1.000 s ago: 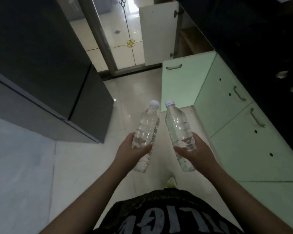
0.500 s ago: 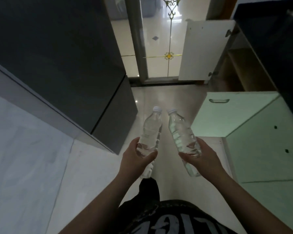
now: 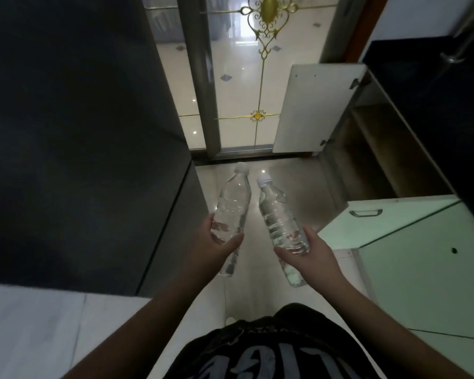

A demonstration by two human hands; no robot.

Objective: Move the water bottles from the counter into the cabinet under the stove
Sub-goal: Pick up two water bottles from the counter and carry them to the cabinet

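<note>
Each hand carries one clear water bottle with a white cap, held out over the floor at waist height. My left hand (image 3: pixel 216 246) grips the left bottle (image 3: pixel 234 203) around its lower half. My right hand (image 3: pixel 308 255) grips the right bottle (image 3: pixel 275 212) the same way; both caps point away from me. Ahead on the right, an open cabinet (image 3: pixel 367 160) under the black counter shows a bare wooden shelf, its white door (image 3: pixel 312 108) swung out into the aisle.
A tall dark fridge (image 3: pixel 80 132) fills the left side of the narrow aisle. Pale green cabinet fronts (image 3: pixel 422 255) with metal handles line the right, one green door (image 3: pixel 378 220) standing open. A glass door with gold trim (image 3: pixel 246 77) closes the far end.
The view has advanced down the aisle and lifted; the open cabinet and glass door are nearer and larger. Both hands hold their bottles as before.
</note>
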